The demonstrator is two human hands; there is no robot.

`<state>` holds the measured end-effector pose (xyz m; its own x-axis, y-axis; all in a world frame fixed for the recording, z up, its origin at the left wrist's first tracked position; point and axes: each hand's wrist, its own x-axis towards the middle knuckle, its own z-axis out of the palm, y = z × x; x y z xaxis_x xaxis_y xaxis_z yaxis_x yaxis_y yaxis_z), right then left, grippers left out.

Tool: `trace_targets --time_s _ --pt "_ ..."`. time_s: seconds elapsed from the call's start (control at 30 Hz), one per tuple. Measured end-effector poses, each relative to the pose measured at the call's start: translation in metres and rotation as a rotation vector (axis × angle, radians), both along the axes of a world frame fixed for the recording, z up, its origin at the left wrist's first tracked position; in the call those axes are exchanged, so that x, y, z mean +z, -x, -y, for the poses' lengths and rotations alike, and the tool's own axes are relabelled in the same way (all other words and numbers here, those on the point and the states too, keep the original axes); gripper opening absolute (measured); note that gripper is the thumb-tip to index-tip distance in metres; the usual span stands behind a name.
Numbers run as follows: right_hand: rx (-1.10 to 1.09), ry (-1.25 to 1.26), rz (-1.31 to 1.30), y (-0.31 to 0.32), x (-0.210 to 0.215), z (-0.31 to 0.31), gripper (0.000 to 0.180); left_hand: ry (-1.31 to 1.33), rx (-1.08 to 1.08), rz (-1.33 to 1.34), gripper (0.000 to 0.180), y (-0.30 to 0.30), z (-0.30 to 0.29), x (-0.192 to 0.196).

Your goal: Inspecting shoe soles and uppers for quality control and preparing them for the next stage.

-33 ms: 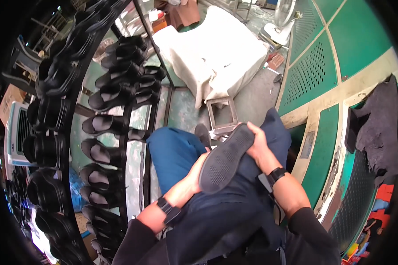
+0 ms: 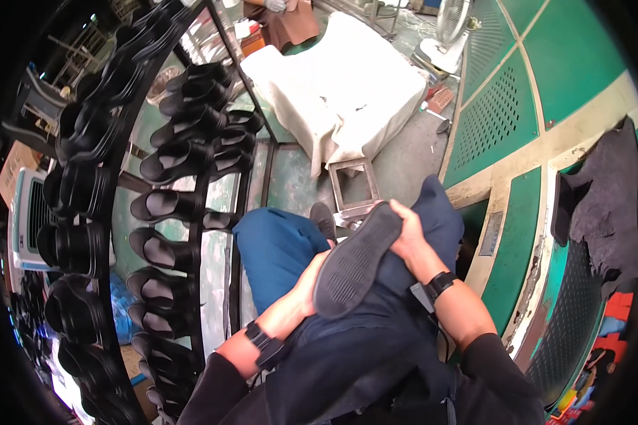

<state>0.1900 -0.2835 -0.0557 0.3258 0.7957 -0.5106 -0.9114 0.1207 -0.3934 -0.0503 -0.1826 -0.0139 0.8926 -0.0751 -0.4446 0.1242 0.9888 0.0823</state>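
A black shoe [image 2: 358,262] lies across my lap, its ridged dark sole facing up and its length slanting from lower left to upper right. My left hand [image 2: 310,282] is wrapped round the wider end from the left side, with most of its fingers hidden beneath. At the narrower end, my right hand [image 2: 408,234] grips the right edge, thumb near the sole's tip. The shoe's upper is turned down and cannot be seen. Both wrists wear dark bands.
Left of me stands a black rack [image 2: 200,184] lined with black shoes [image 2: 164,244]. Ahead are a metal frame stool [image 2: 354,185] and a cloth-covered block [image 2: 361,78]. A green machine [image 2: 500,120] with a dark rag [image 2: 606,198] borders the right; a fan [image 2: 452,21] stands behind. Another person's gloved hand [image 2: 275,6] shows at the top.
The shoe and both my hands have shifted very slightly, the wide end a little lower and to the left. My grip looks the same. More of the other person's gloved hand shows.
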Motion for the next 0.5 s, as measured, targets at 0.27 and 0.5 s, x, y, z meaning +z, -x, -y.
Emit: trace_targets --time_s 0.27,0.5 --pt "0.347 0.079 0.326 -0.012 0.016 -0.021 0.028 -0.785 -0.096 -0.264 0.081 -0.079 -0.044 0.002" --pt "0.222 0.003 0.538 -0.008 0.005 -0.032 0.027 -0.692 -0.032 -0.370 0.062 -0.141 -0.054 -0.036"
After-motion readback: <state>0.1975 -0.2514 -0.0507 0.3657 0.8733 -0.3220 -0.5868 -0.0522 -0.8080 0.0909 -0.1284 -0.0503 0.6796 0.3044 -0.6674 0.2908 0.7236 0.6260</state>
